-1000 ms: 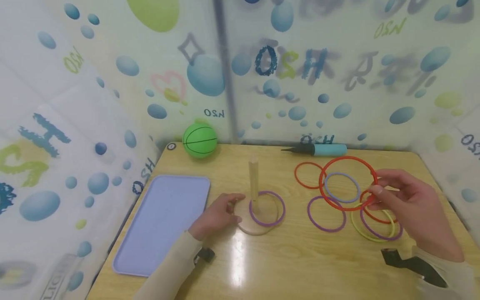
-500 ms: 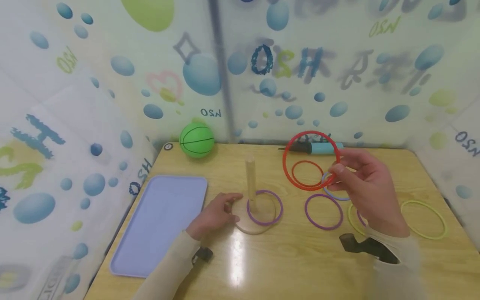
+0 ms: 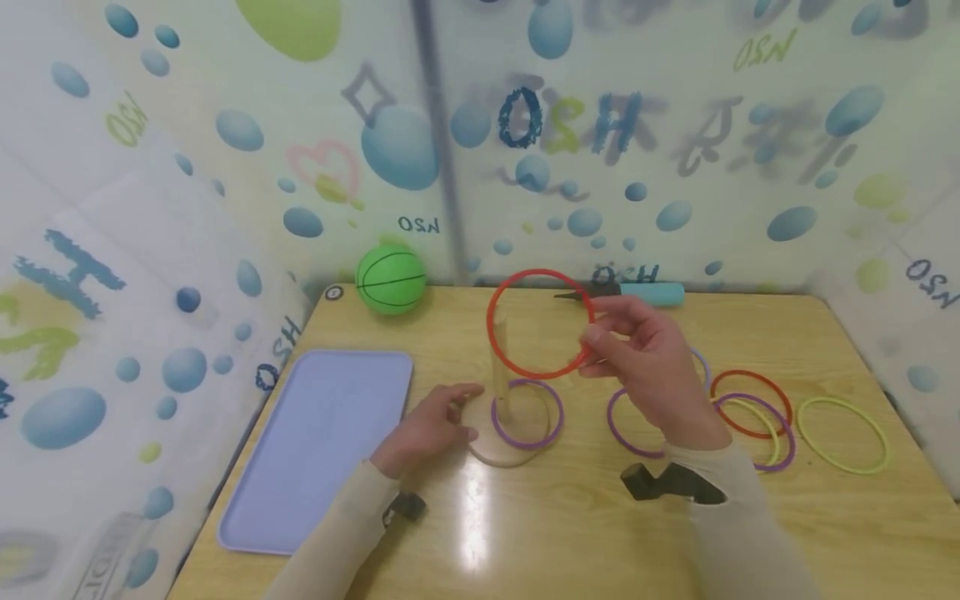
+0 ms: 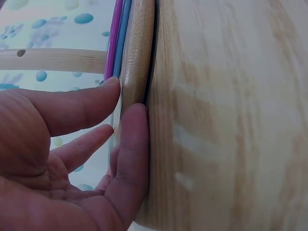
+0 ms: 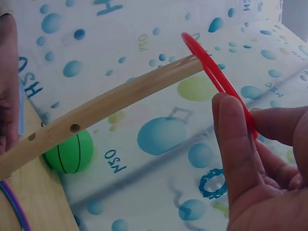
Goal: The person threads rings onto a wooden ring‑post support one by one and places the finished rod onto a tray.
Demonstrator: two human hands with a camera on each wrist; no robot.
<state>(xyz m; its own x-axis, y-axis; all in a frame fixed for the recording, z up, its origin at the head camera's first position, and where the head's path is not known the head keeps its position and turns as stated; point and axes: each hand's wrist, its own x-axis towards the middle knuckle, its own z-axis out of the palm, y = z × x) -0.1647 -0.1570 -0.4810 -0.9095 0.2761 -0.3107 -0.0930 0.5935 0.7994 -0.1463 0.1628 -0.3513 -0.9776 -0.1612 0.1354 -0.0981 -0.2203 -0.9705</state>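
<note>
My right hand (image 3: 652,367) pinches a red ring (image 3: 540,272) between thumb and fingers and holds it tilted up by the top of a wooden peg (image 3: 501,367). In the right wrist view the peg's tip overlaps the ring (image 5: 224,82). The peg stands on a round wooden base (image 3: 480,425). Around its foot lies a purple ring (image 3: 561,414); a blue ring (image 4: 122,38) shows against it in the left wrist view. My left hand (image 3: 423,429) holds the base's left rim, thumb in front and index finger farther back.
A lilac tray (image 3: 315,442) lies at the left, with a green ball (image 3: 391,279) behind it. A blue and black hand pump (image 3: 651,294) lies at the back. Several loose rings, among them a yellow ring (image 3: 832,398) and a red ring (image 3: 750,373), lie at the right.
My right hand has carried the red ring leftward from above the loose rings to the peg's top. The left hand has stayed at the base. The view has shifted slightly.
</note>
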